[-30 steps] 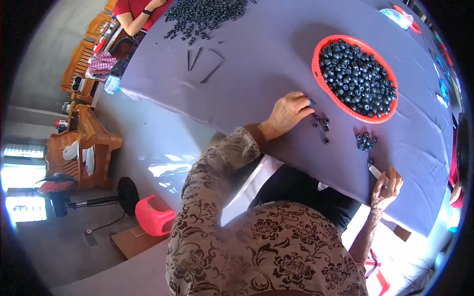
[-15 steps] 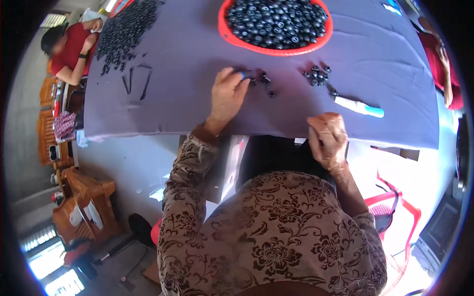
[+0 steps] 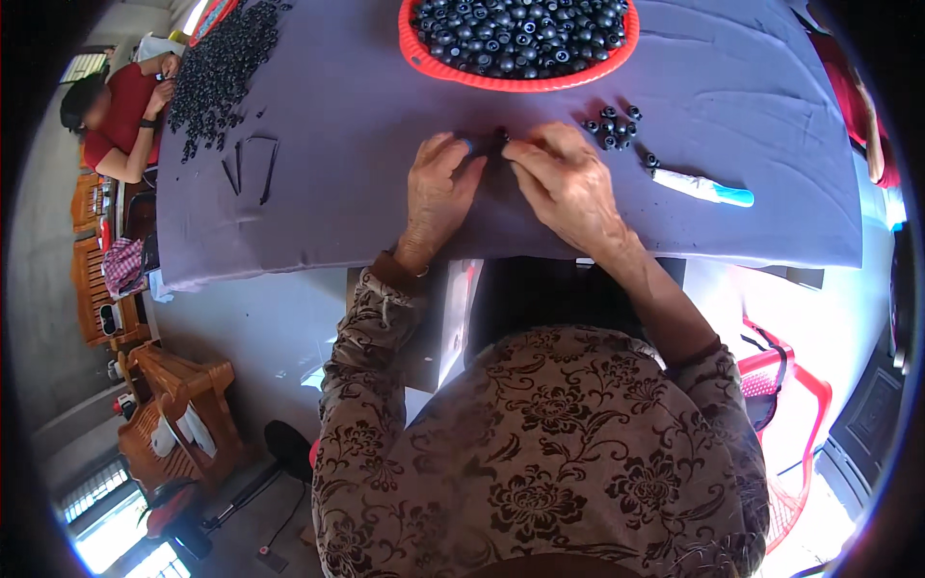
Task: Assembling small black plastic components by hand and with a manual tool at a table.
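Fingers of your right hand (image 3: 578,191) bunched, tips at a small black bead (image 3: 503,136) between both hands; clamped or not, can't tell. Left hand (image 3: 438,193) just left, fingers curled, grip hidden. Half a second ago your right sat nearer the cloth's (image 3: 337,173) near edge; now it's beside the left. Right: bead cluster (image 3: 609,134), white tube (image 3: 686,184), unmoved. Far: red basket (image 3: 520,86).

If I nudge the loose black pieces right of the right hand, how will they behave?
The loose black pieces look rounded, so they'd probably roll. Glossy highlights suggest some slipperiness. Nothing rims them on the purple-grey cloth, so they could scatter.
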`<control>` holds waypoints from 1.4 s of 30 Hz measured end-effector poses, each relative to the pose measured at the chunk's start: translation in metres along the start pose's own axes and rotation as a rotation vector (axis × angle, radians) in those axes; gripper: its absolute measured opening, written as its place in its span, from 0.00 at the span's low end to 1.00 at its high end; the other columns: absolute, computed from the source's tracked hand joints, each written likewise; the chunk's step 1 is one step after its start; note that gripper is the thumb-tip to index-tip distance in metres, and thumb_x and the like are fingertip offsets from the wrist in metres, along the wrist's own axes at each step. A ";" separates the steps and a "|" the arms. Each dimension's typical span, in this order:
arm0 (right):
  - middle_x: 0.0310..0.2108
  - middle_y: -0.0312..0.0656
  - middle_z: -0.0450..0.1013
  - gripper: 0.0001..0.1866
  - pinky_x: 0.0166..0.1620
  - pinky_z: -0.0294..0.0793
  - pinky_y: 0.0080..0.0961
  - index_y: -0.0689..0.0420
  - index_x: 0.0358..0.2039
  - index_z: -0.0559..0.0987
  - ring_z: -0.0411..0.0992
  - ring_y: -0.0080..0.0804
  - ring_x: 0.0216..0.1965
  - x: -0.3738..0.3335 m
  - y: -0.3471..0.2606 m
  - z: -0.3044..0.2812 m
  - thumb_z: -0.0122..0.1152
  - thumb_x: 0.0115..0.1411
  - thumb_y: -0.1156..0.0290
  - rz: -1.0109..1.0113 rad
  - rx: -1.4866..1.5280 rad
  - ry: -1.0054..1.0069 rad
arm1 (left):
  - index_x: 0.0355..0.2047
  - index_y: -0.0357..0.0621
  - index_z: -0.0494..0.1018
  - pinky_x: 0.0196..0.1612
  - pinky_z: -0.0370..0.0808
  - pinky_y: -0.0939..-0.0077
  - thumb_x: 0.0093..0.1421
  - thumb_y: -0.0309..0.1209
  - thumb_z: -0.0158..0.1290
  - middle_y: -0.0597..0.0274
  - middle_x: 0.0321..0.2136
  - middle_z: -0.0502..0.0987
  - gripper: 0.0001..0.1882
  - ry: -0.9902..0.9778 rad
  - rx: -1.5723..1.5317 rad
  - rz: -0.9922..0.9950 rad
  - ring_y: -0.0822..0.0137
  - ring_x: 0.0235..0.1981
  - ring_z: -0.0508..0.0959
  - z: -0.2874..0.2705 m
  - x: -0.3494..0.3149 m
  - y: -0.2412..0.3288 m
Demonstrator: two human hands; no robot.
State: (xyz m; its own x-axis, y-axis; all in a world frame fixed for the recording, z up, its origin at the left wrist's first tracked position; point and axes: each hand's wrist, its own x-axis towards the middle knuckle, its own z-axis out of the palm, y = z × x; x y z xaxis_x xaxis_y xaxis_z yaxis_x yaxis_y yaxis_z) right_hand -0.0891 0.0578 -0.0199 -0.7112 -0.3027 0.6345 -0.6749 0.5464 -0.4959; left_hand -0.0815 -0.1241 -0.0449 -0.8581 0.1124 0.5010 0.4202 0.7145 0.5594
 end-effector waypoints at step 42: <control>0.28 0.34 0.69 0.06 0.31 0.67 0.32 0.54 0.26 0.73 0.71 0.32 0.33 0.017 0.022 0.024 0.60 0.46 0.71 -0.054 -0.422 -0.158 | 0.32 0.36 0.73 0.33 0.72 0.76 0.51 0.24 0.58 0.56 0.34 0.74 0.08 0.091 0.066 -0.130 0.64 0.31 0.76 -0.013 -0.005 0.000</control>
State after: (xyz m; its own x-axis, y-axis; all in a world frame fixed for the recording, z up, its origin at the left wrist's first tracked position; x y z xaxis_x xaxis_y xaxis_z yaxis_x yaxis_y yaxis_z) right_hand -0.1210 0.0459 -0.0348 -0.7207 -0.4372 0.5380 -0.5960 0.7871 -0.1588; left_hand -0.0733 -0.1335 -0.0387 -0.8725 -0.0448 0.4865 0.2844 0.7631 0.5803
